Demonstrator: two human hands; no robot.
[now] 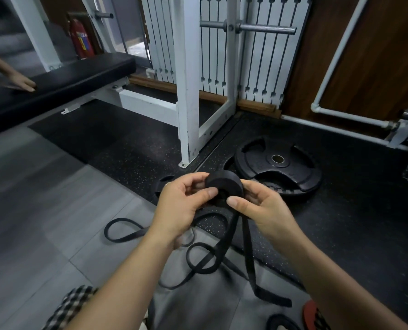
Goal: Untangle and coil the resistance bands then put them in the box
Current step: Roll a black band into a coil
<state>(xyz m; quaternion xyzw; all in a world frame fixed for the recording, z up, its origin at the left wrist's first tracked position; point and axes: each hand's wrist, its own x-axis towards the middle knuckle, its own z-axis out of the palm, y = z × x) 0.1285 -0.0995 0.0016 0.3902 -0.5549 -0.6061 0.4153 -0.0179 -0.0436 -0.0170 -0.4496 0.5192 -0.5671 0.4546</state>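
Big white rack (186, 91) takes up the back of the view. A black padded bench (74, 75) sits off to the left, with somebody else's hand (23, 83) resting flat on it. A weight plate (278, 167) lies flat on the rubber mat (352, 210), just right of the rack's foot. No box in view, so I can't say where that is.

The band itself is a long flat black strap. Most of it is a loose tail (212, 258) sprawled in loops on the floor below the hands, crossing from grey tile onto the mat. The rolled part is a tight puck-shaped coil (223, 184), held up in the air in front of the plate.

The left hand (179, 206) curls its fingers round the coil with the thumb on its face. The right hand (262, 208) pinches the near edge, about where the strap feeds off. So both are gripping.

My guess on handling: it's light and floppy, and rubbery enough not to slip. It's probably springy too, so the coil will likely unroll if it's let go. I'd keep a thumb on the face, pinch right where the tail leaves, and feed it in flat. Those floor loops look like they hide a twist.

A second band (281, 322) peeks in at the bottom edge.
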